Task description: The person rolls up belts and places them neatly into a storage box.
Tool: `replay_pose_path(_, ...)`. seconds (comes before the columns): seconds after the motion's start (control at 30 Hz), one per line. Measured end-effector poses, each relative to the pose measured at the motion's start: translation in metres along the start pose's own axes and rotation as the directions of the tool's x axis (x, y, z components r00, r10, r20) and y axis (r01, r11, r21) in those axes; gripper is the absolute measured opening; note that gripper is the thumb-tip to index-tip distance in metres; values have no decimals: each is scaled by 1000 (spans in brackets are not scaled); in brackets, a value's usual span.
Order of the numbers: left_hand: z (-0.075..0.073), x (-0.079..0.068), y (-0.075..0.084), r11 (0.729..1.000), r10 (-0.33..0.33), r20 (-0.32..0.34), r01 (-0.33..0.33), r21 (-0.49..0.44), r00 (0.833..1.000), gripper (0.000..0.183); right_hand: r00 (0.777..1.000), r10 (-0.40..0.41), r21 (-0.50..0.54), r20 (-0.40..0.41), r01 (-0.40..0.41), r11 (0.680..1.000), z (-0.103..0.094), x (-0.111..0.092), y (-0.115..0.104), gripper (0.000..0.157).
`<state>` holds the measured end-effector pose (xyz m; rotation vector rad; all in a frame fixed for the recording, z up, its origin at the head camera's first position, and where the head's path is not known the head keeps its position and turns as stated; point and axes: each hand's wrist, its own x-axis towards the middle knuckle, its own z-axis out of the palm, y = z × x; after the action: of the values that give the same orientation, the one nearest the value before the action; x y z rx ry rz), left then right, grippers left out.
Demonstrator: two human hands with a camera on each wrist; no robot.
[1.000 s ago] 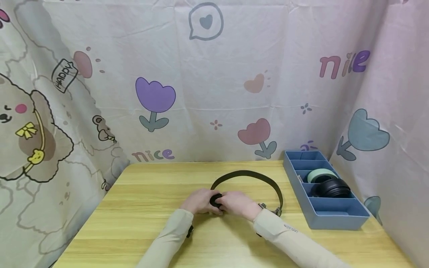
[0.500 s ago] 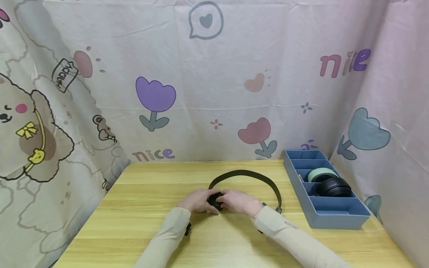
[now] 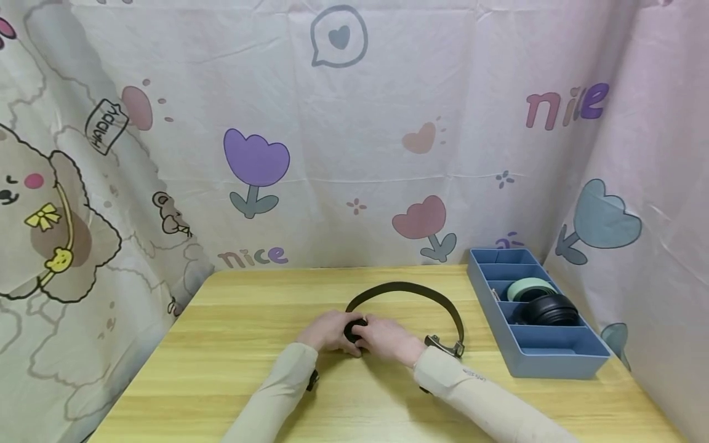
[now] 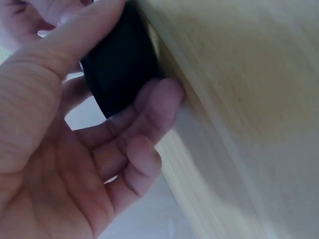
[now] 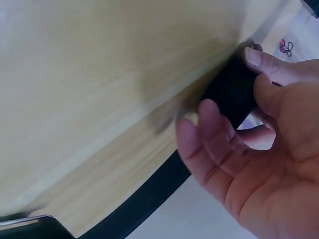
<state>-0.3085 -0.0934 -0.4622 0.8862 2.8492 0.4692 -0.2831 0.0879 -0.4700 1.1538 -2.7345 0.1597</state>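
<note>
A dark belt arcs over the table from a rolled coil to its metal buckle, which lies beside the right forearm. My left hand grips the coil from the left. In the left wrist view, its thumb and curled fingers lie around the black roll. From the other side my right hand pinches the same roll. The right wrist view shows the coil standing on edge at the thumb and fingers, with the loose strap trailing behind the hand.
A blue divided box stands on the right of the wooden table. Its compartments hold a mint-green rolled belt and a black rolled belt. A printed curtain hangs around the back and sides.
Both hands stay at the coil while the fingers shift on it and it turns slightly. The buckle end shows more beside the right forearm than half a second ago.
</note>
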Motion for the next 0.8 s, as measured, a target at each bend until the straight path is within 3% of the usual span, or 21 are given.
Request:
replay_pose_path(0.23,2,-3,-7,999,41,15,-41,-24,999,75,996,-65,27,63,63,998,1,2,16,14)
replay_pose_path(0.43,2,-3,-5,996,81,13,-82,30,997,77,993,-79,49,90,75,996,-3,1,21,11)
replay_pose_path(0.67,5,-1,4,993,51,-66,-44,110,996,67,996,-83,-30,34,84,996,-6,3,13,17)
replay_pose_path(0.8,3,-2,1,997,39,-58,-35,63,998,73,996,-75,-53,42,77,996,-6,4,12,16)
